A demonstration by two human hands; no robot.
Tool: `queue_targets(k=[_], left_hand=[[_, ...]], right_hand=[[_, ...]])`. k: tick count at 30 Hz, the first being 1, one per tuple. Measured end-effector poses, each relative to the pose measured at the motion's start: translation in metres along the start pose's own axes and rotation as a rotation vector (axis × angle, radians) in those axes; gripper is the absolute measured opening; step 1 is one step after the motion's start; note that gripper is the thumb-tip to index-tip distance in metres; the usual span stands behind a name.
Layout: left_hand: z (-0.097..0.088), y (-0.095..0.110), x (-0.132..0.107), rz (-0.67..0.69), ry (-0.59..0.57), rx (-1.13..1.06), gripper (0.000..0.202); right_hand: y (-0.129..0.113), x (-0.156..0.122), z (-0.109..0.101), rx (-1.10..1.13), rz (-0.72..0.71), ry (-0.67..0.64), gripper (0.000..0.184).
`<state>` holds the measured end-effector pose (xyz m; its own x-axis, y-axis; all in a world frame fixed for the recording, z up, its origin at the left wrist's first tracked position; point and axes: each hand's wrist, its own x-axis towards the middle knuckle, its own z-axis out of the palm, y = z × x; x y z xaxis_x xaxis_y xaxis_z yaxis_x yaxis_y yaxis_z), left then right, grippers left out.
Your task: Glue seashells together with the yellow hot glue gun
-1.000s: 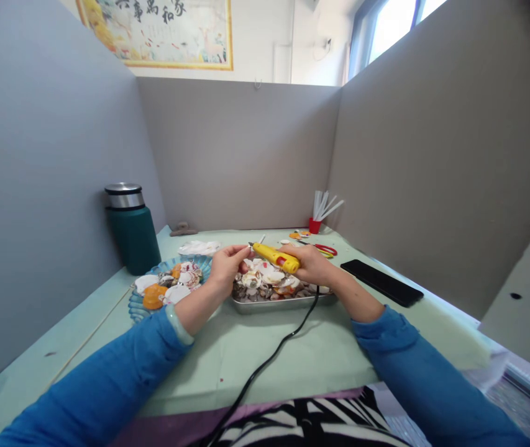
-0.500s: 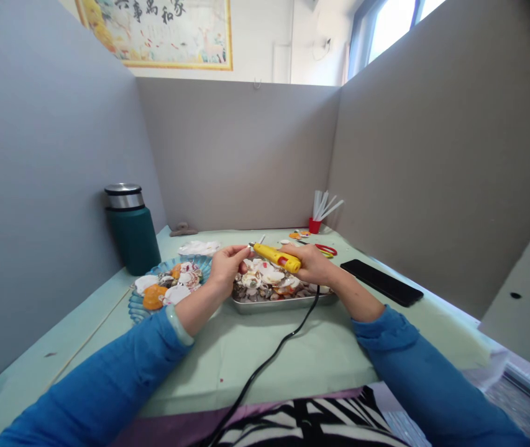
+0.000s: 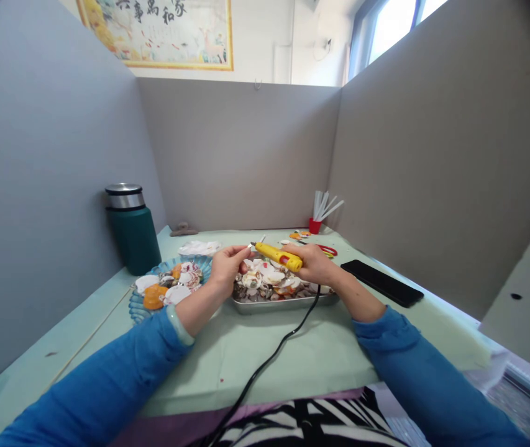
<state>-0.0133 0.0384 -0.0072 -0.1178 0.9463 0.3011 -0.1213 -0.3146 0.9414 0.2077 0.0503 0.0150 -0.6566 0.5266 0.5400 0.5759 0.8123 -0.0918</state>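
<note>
Right hand (image 3: 315,266): closed in a grip round the handle of a yellow glue gun (image 3: 276,256); knuckles turned toward the back panel
Left hand (image 3: 227,267): thumb and forefinger pinched together on a small pale piece (image 3: 249,246); too small, from where I stand, to name
Glue gun: one, yellow, with a red part at the grip; held between the hands, its dark tip pointing at the left fingertips, just beside the pale piece; whether they touch I cannot tell
Cord (image 3: 276,351): black; hangs below the right hand, then curves toward the person's lap
Tray (image 3: 274,307): metal, shallow; below and between the hands; heaped with mixed shells (image 3: 269,273), mostly white and brown
Plate (image 3: 133,307): blue, fluted; just left of the left hand; bears white, patterned and orange shells
White heap (image 3: 199,248): flat pieces; just beyond the left hand
Bottle (image 3: 133,239): dark green, steel-topped, upright; farther out, beyond the plate
Scissors (image 3: 330,251): red handles; just beyond the right hand
Phone (image 3: 381,282): black, lying flat; right of the right hand
Cup (image 3: 314,226): red, small; well beyond the right hand; white sticks (image 3: 322,206) fan upward from it
</note>
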Motion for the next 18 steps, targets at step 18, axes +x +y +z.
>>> queue_targets(k=[18], left_hand=[[0.0011, 0.0008, -0.0005, -0.005, 0.006, -0.015, 0.028]], right_hand=[[0.0021, 0.0000, 0.0022, -0.003, -0.002, 0.040, 0.022]])
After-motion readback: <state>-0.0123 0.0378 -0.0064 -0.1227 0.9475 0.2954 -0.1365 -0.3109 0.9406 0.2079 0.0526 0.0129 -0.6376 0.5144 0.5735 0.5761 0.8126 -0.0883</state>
